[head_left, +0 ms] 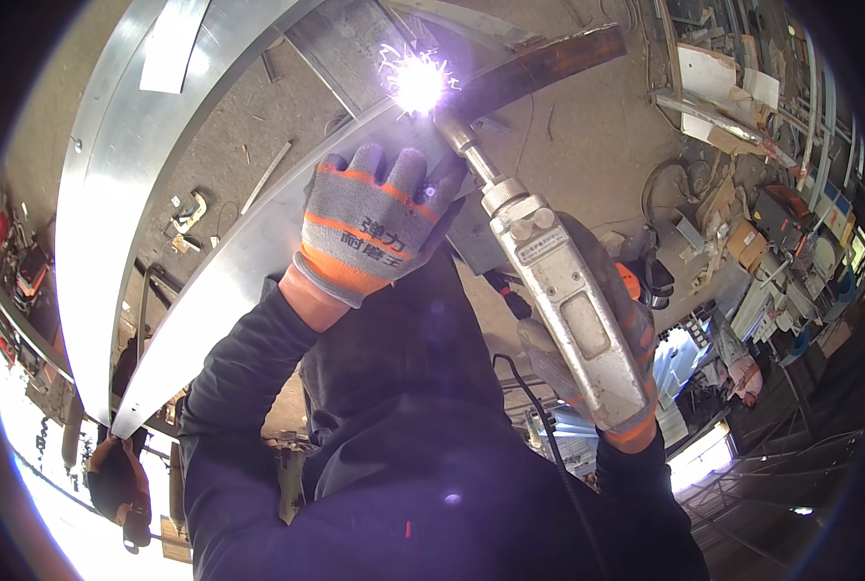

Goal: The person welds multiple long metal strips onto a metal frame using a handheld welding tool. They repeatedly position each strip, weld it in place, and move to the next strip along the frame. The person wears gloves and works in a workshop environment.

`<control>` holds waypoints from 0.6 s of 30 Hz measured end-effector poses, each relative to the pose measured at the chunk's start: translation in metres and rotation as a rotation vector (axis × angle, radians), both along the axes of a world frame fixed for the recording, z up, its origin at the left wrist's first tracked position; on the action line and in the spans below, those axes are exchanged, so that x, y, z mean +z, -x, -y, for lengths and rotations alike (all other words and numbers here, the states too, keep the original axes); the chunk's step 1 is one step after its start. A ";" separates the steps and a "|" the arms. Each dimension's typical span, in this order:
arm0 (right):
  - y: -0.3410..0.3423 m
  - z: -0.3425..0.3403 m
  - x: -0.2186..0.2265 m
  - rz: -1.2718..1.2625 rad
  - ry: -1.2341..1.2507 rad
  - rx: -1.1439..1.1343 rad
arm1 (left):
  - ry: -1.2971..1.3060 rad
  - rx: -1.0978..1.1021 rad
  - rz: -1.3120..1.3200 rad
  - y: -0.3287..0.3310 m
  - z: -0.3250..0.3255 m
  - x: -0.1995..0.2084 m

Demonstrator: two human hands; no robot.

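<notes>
My right hand, in a grey and orange glove, is closed round a handheld welding gun with a worn silver body. Its nozzle points away from me, and a bright violet-white welding spark burns at the tip. My left hand, gloved alike, lies on a long curved metal panel just on my side of the spark. Its fingers are bent and slightly apart on the metal; the thumb is hidden. The glare covers the spot being welded.
A second curved metal panel arcs along the left. Beyond the spark runs a brown rusty bar. A clamp lies on the floor at left. Scrap and a cardboard box crowd the right. Another person is at lower left. A black cable trails past me.
</notes>
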State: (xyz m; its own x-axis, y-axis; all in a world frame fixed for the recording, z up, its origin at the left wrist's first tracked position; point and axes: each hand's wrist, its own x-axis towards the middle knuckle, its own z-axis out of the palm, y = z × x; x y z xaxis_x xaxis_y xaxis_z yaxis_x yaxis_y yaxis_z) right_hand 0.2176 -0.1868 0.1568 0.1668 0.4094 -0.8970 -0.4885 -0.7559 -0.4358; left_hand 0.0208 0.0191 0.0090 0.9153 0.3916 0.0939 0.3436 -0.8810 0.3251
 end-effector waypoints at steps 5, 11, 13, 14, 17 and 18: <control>-0.002 0.000 0.001 -0.117 0.091 -0.132 | -0.001 0.006 0.033 -0.001 -0.001 -0.003; -0.003 -0.002 0.006 -0.216 0.214 -0.269 | 0.002 0.008 0.045 0.000 0.001 -0.003; -0.003 -0.002 0.007 -0.214 0.252 -0.292 | 0.000 0.006 0.044 0.000 0.001 -0.002; -0.003 -0.003 0.007 -0.211 0.275 -0.294 | -0.005 0.007 0.044 0.000 0.001 -0.002; 0.000 -0.002 0.006 -0.165 0.320 -0.343 | -0.021 -0.010 0.054 0.000 -0.001 -0.001; 0.000 -0.003 0.004 -0.233 0.282 -0.408 | -0.024 -0.008 0.056 0.000 -0.001 0.000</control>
